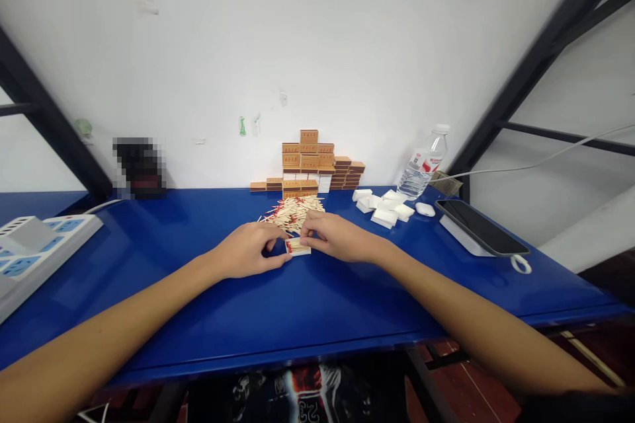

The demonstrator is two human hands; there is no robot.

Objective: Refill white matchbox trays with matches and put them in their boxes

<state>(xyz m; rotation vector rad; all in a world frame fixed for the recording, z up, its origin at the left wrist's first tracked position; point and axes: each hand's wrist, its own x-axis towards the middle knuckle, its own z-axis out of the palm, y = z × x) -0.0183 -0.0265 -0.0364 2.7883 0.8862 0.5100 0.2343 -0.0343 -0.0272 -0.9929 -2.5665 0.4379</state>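
A small white matchbox tray [298, 252] with red-tipped matches [296, 246] in it lies on the blue table, between my two hands. My left hand [253, 248] grips its left end, thumb at the near edge and fingers at the far side. At the tray's right end is my right hand [335, 235], its fingers bent and closed towards the thumb; whatever is between them is hidden. Just beyond the tray spreads a pile of loose matches [292, 210], partly behind my right fingers.
Orange-brown matchboxes [308, 162] stand stacked against the wall. Several empty white trays [384, 205] lie to the right, by a water bottle [424, 165], a white earphone case [425, 209] and a phone [481, 228] on a white box. A power strip [59, 251] occupies the left.
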